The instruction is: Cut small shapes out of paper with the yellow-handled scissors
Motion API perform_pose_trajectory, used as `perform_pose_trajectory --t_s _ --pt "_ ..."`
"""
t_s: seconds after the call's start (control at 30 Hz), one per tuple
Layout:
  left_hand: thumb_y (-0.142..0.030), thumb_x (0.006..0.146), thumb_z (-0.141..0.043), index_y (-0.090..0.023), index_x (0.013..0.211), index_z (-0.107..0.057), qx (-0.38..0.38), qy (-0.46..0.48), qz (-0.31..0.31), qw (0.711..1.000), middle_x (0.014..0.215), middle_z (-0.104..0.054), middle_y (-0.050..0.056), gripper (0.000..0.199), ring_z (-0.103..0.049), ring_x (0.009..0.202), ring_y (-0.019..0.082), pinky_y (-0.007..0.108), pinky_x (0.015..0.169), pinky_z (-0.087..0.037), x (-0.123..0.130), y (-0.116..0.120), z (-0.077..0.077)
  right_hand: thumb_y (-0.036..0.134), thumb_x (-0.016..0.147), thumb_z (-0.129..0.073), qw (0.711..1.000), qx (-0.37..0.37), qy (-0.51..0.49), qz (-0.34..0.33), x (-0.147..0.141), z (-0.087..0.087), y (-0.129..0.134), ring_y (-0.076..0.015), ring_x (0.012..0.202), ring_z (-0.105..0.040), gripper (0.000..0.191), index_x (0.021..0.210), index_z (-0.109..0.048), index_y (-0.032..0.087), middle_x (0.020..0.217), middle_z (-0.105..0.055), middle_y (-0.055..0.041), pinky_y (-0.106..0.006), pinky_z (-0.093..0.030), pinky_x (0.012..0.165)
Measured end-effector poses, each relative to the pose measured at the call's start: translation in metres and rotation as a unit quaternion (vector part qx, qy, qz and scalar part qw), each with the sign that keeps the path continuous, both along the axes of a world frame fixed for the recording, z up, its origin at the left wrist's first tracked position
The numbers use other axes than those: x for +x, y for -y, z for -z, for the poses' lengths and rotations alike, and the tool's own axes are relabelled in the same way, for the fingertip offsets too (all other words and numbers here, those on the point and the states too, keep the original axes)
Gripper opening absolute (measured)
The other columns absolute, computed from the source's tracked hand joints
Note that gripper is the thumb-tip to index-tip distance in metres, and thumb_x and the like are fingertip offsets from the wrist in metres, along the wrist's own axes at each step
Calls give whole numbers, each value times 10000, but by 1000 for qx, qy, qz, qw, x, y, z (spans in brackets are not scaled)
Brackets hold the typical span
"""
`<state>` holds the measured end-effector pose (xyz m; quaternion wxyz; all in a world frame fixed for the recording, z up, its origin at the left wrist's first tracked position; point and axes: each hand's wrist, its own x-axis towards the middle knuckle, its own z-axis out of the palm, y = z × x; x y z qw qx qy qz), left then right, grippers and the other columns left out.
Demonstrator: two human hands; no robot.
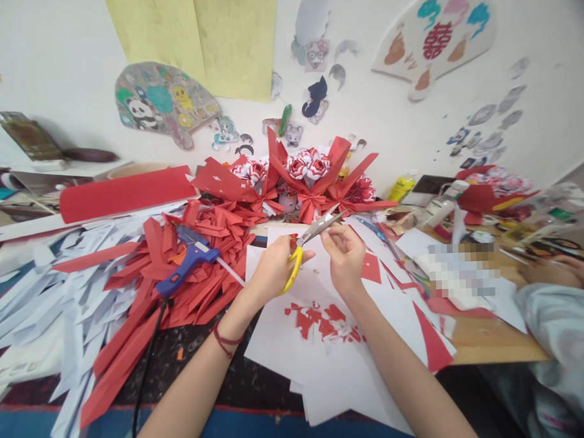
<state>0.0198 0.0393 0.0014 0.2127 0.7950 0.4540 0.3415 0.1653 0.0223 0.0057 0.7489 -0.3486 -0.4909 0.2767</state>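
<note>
Head view: scissors between two hands

At far left, many white strips lie in a loose heap. Next to them is a heap of red strips, and on it rests the glue gun, its cord running down to the lower edge.

Then comes the left hand. Its fingers are closed around the yellow handles of the scissors, which are in the air with the blades pointing to the upper right, a little parted. Below, red scraps are scattered on the white sheets; behind, red and white flowers stand by the wall.

The right hand is just beside the blades. Its thumb and forefinger are bent close to each other there; I cannot tell if they pinch a small piece or only touch the metal. From the scraps, I judge the step in hand to be fine cutting, and the next move calls for steady fingertips, kept away from the edges.

Further right, a red piece lies on the sheets, and at far right is a co-worker's hand.
</note>
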Motion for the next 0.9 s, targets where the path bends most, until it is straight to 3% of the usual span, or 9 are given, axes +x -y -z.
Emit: perform_pose_trajectory --t_s 0.2,0.73,0.9 --pt "-534 859 -452 -194 808 -431 8 5 15 1000 800 -617 67 344 -603 699 209 295 602 -408 3 5 2 241 764 -671 1000 8 -2 6 -4 0 3 -197 969 -657 97 788 -587 199 994 -680 -55 -372 -482 919" --pt "-516 864 -461 -204 762 -399 -16 12 28 999 752 -611 59 334 -587 665 200 274 568 -357 8 12 -3 250 782 -656 1000 0 4 8 -6 -1 3 -201 986 -659 94 776 -579 197 982 -691 -54 -386 -476 945" --pt "-511 871 -429 -204 750 -402 -34 22 -18 999 692 -551 18 331 -513 608 165 275 570 -330 4 11 -11 284 764 -672 1000 -16 -4 21 -1 0 0 -189 884 -674 119 812 -593 207 868 -676 -15 -391 -500 910"
